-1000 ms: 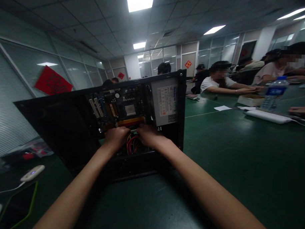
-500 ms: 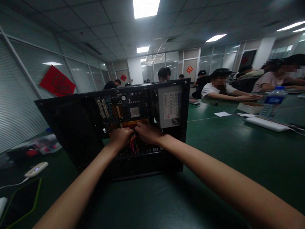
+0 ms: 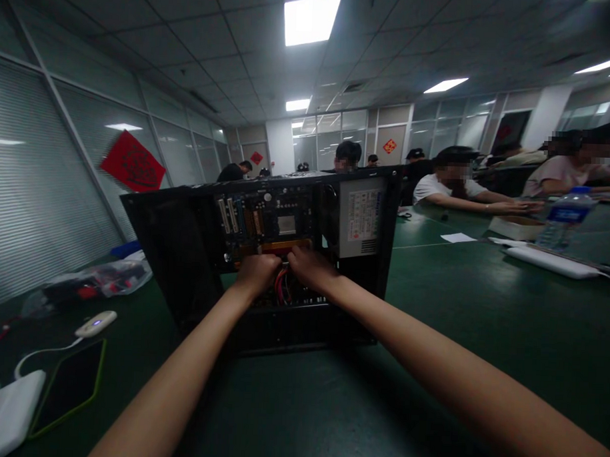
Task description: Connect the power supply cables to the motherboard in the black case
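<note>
An open black computer case [image 3: 184,251] stands on the green table [image 3: 457,314], its motherboard [image 3: 268,220] and grey power supply [image 3: 361,216] facing me. Both my hands reach inside it, side by side at the board's lower edge. My left hand [image 3: 256,273] is curled closed near an orange slot. My right hand [image 3: 311,267] is closed too, just above a bundle of red and coloured wires [image 3: 281,291]. What the fingers grip is hidden behind the knuckles.
At the left lie a phone in a green case [image 3: 69,387], a white dongle [image 3: 95,324] with cable, a white cloth and a plastic bag of parts [image 3: 98,281]. At the right are a water bottle [image 3: 563,217] and a white keyboard [image 3: 548,262]. Several people sit beyond.
My view has drifted left and down, so the case sits further right and lower in the frame. Both hands stay closed at the same spot inside the case.
</note>
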Action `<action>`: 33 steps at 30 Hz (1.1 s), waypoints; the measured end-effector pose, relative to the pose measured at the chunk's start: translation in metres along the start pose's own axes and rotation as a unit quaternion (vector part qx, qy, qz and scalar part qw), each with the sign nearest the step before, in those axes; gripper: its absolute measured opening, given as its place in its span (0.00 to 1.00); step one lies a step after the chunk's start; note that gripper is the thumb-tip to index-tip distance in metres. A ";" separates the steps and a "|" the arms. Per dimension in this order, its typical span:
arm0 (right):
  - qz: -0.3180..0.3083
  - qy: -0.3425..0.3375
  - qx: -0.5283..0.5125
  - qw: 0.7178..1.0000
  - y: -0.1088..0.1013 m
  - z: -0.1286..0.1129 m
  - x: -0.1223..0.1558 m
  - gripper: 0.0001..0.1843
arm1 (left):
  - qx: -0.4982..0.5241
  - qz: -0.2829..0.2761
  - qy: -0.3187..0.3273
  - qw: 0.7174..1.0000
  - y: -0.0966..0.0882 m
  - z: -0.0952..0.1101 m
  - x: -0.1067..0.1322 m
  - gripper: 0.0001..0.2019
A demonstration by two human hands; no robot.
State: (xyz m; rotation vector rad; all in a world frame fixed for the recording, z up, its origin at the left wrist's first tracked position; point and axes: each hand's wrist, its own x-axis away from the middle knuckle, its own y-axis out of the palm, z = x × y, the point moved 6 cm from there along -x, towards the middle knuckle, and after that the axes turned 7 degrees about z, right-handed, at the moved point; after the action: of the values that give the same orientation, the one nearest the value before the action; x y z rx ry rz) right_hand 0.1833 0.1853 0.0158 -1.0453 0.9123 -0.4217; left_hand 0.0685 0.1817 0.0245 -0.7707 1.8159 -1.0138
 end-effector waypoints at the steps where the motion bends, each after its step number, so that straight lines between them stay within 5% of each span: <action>1: -0.001 0.004 -0.003 1.000 0.001 0.001 0.000 0.19 | 0.002 0.000 -0.001 1.000 -0.001 0.000 0.000 0.15; 17: -0.040 -0.027 -0.009 0.999 0.010 0.003 -0.005 0.19 | 0.019 -0.006 -0.013 1.000 0.002 -0.004 0.001 0.15; 33: -0.014 -0.028 -0.008 0.999 0.010 0.005 -0.007 0.18 | 0.029 -0.007 -0.007 1.000 0.000 -0.005 0.001 0.15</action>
State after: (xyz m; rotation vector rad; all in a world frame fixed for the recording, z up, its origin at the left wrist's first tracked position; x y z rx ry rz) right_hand 0.1825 0.1976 0.0106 -1.0810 0.8541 -0.4076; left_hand 0.0634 0.1826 0.0253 -0.7544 1.7627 -1.0628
